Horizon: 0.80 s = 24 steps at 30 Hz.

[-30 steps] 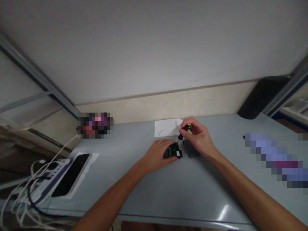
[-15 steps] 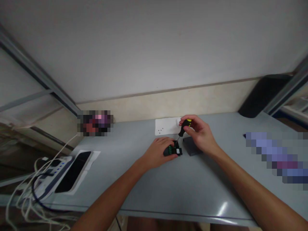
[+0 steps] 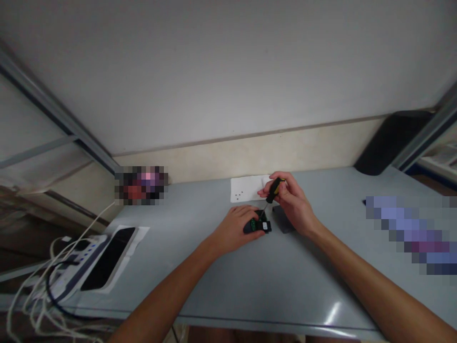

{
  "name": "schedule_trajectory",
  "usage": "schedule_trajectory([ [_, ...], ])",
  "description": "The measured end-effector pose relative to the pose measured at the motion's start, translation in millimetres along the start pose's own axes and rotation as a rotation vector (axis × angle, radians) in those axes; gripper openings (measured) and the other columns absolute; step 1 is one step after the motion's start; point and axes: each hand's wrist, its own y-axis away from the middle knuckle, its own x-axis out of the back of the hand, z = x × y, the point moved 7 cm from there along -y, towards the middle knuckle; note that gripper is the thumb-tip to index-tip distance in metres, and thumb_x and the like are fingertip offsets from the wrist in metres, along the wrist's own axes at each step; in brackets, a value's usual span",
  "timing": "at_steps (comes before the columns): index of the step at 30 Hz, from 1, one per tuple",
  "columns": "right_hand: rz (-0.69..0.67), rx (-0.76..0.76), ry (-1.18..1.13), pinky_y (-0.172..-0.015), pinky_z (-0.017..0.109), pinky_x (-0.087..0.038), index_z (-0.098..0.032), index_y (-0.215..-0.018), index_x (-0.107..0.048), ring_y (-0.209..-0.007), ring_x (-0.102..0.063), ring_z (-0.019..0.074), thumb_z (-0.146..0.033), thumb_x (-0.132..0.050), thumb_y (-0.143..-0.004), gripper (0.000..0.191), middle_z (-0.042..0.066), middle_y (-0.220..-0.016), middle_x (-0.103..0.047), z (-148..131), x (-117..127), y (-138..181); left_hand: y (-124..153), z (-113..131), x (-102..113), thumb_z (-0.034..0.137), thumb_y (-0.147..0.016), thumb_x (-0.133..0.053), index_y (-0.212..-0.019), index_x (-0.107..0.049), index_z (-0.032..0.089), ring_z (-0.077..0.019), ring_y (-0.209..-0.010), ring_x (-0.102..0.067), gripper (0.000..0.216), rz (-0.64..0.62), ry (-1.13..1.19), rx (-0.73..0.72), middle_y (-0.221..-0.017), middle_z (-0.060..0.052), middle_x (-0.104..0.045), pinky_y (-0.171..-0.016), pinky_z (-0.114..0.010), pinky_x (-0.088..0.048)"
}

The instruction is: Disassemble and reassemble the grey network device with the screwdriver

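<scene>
My left hand (image 3: 233,229) lies curled over a small black device (image 3: 257,226) with a green circuit board showing, holding it down on the grey table (image 3: 250,281). My right hand (image 3: 291,202) pinches a screwdriver (image 3: 274,189) with a black and yellow handle, its tip down on the device. A dark grey flat cover (image 3: 282,224) lies just right of the device, partly hidden by my right hand.
A white sheet (image 3: 248,188) with a few small dark screws lies behind my hands. At the left edge are a black phone (image 3: 107,257) on white paper, a power strip (image 3: 67,271) and tangled cables. A black object (image 3: 387,143) stands at the back right.
My right hand has shifted a little on the screwdriver handle, which now tilts slightly differently. My left hand and the device have stayed in place.
</scene>
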Motion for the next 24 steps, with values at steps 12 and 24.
schedule_trajectory([
  [12,-0.022,-0.046,-0.092,-0.068,0.041,-0.049,-0.028,-0.086,-0.052,-0.072,-0.050,0.0238,-0.063,-0.050,-0.105,0.039,0.004,-0.081,-0.047,-13.3,-24.5,9.1,1.1,-1.9,-2.5,0.046,-0.099,-0.080,-0.113,-0.069,0.024,-0.0298,-0.139,-0.065,0.028,-0.023,-0.007,0.021,-0.146,-0.009,-0.073,-0.122,-0.050,-0.044],
  [24,-0.056,-0.044,-0.120,-0.066,0.040,-0.044,-0.027,-0.082,-0.053,-0.069,-0.046,0.0230,-0.063,-0.050,-0.104,0.041,0.003,-0.077,-0.044,-16.2,-30.9,11.7,0.4,-2.1,-2.0,0.054,-0.099,-0.078,-0.119,-0.064,0.024,-0.0318,-0.127,-0.068,0.039,-0.026,-0.003,0.067,-0.132,-0.009,-0.076,-0.115,-0.049,-0.047],
])
